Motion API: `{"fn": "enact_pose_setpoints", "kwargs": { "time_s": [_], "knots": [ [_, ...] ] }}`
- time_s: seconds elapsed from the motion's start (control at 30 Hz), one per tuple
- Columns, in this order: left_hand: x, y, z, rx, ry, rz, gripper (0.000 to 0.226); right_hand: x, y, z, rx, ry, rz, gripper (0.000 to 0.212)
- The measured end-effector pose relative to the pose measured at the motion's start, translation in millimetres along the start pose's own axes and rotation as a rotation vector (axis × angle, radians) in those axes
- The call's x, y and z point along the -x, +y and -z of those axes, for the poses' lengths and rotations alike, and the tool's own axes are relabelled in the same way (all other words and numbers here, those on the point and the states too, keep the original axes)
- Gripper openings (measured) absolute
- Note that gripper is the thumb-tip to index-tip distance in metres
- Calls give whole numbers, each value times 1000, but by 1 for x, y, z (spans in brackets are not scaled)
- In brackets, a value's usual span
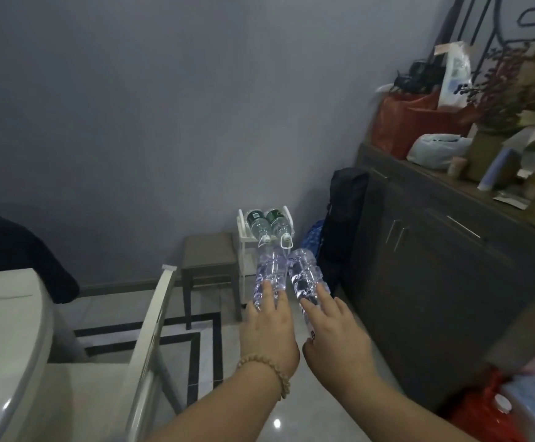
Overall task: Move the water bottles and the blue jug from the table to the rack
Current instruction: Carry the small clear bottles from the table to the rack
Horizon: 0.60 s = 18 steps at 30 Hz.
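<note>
My left hand (267,327) grips a clear ribbed water bottle (271,269), held out in front with its base pointing away. My right hand (333,330) grips a second clear water bottle (304,275) the same way, right beside the first. Both bottles point toward a small white rack (242,224) that stands on the floor against the grey wall. Two green-labelled water bottles (267,223) lie side by side on the rack's top tier, caps toward me. The blue jug is not in view.
A brown stool (208,250) stands left of the rack. A white chair back (157,320) and a round white table (7,330) are at the left. A dark cabinet (435,266) with clutter on top runs along the right, a black bag (342,212) beside it.
</note>
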<state>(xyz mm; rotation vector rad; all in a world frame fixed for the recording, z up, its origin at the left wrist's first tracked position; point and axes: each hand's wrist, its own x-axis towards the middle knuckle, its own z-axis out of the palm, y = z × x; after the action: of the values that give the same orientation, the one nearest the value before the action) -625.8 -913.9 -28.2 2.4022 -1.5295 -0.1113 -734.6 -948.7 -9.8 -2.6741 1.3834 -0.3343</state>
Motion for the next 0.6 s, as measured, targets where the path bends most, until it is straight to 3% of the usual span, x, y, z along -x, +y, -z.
{"fn": "enact_pose_setpoints", "kwargs": {
  "time_s": [0.33, 0.6],
  "knots": [
    [-158, -46, -68, 71, -192, 98, 85, -158, 25, -89, -51, -193, -19, 74],
    [-268, -55, -126, 61, -232, 217, 83, -267, 65, -164, -100, -289, 27, 73]
  ]
}}
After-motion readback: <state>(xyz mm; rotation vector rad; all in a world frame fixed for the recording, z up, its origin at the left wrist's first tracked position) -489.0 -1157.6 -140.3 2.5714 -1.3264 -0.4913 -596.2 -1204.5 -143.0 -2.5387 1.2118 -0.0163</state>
